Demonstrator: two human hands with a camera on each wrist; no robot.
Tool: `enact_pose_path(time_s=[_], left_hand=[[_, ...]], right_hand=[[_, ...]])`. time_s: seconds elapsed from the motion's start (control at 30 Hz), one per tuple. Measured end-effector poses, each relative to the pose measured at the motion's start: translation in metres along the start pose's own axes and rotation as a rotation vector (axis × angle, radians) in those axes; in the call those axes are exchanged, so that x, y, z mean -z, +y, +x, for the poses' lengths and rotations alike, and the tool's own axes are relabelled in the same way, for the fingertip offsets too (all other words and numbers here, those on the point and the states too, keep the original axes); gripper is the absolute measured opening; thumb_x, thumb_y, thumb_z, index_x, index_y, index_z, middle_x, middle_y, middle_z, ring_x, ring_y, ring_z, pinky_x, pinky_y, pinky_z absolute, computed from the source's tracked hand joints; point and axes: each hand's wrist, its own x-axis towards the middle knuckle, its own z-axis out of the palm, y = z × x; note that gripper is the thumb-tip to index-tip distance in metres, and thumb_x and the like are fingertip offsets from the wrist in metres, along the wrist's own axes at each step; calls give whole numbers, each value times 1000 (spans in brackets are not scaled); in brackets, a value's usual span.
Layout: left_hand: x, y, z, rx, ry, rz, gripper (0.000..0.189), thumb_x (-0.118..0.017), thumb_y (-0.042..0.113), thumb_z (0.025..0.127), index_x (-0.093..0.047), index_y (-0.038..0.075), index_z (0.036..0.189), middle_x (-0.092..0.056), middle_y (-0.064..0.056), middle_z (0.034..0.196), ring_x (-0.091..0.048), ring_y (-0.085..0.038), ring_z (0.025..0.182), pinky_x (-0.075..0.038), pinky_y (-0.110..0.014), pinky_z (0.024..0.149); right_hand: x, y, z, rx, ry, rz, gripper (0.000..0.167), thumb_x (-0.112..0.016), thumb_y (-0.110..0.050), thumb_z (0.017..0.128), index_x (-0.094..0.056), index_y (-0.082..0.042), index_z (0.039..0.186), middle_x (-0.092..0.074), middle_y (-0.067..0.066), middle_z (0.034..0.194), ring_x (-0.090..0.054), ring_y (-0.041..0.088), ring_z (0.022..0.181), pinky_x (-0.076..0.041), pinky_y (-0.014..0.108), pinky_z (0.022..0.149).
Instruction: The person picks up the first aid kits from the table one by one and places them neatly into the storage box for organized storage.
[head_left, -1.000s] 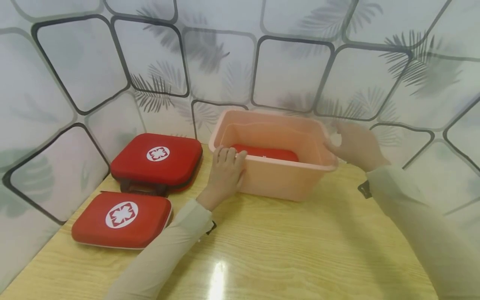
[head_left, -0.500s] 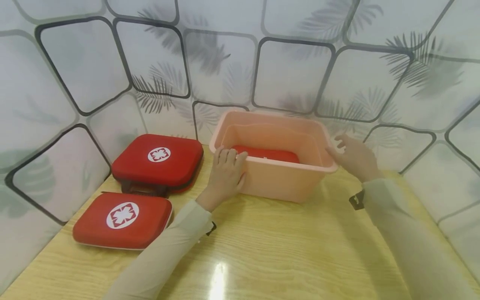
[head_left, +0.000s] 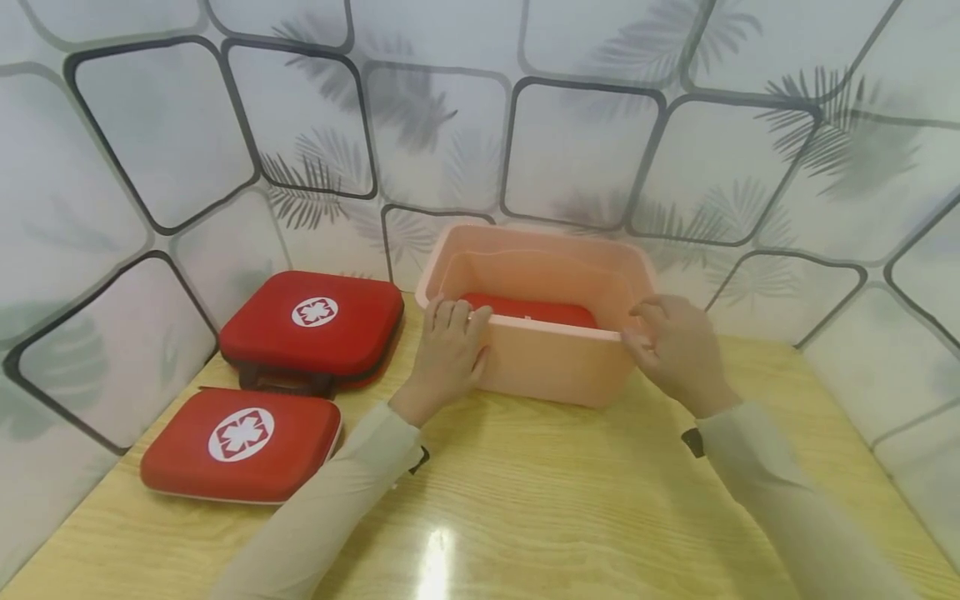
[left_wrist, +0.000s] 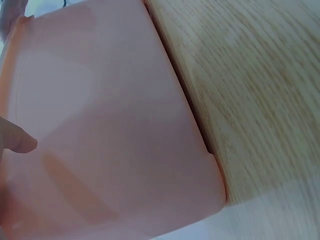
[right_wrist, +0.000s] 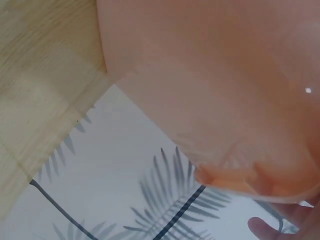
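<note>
A pink plastic bin (head_left: 551, 360) stands on the table near the back wall, with a red case (head_left: 536, 310) lying inside it. My left hand (head_left: 444, 358) grips the front rim at its left end, fingers over the edge. The left wrist view shows the thumb (left_wrist: 20, 140) against the outer wall of the bin (left_wrist: 110, 95). At the front right corner, my right hand (head_left: 678, 354) holds the rim with curled fingers. From the right wrist, fingers (right_wrist: 265, 229) show beside the rim of the bin (right_wrist: 200, 80).
To the left lie two red first-aid cases with white emblems: a larger case (head_left: 330, 329) with a black handle behind, a smaller case (head_left: 247, 458) in front. The wooden table (head_left: 540, 500) meets patterned wall covering (head_left: 585, 150) at the back and sides.
My right hand has come from beyond the bin's right end towards me and left, onto the front right corner. My left hand has kept its hold on the rim.
</note>
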Motion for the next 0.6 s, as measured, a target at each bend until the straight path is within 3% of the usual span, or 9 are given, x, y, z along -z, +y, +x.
enact_pose_path(time_s=[0.17, 0.27, 0.6], left_hand=[[0, 0, 0, 2, -20, -8, 46, -65, 20, 77, -44, 9, 116, -45, -10, 96, -42, -28, 98, -26, -48, 104], [1, -1, 1, 5, -38, -10, 45, -64, 20, 78, -43, 9, 116, -45, -10, 97, -42, -28, 98, -25, -48, 104], [6, -2, 2, -24, -32, -16, 45, -63, 18, 76, -45, 6, 116, -46, -11, 95, -42, -29, 95, -27, -48, 101]], right_hand=[[-8, -10, -8, 123, 23, -81, 51, -41, -50, 84, -63, -4, 87, -64, 12, 84, -59, 34, 77, -41, 49, 73], [-12, -16, -11, 180, 37, -107, 54, -39, -53, 85, -62, -4, 92, -63, 12, 81, -57, 34, 74, -40, 49, 73], [-15, -25, -17, 216, 3, -105, 55, -59, -40, 71, -55, 0, 109, -56, 14, 80, -53, 35, 71, -39, 45, 63]])
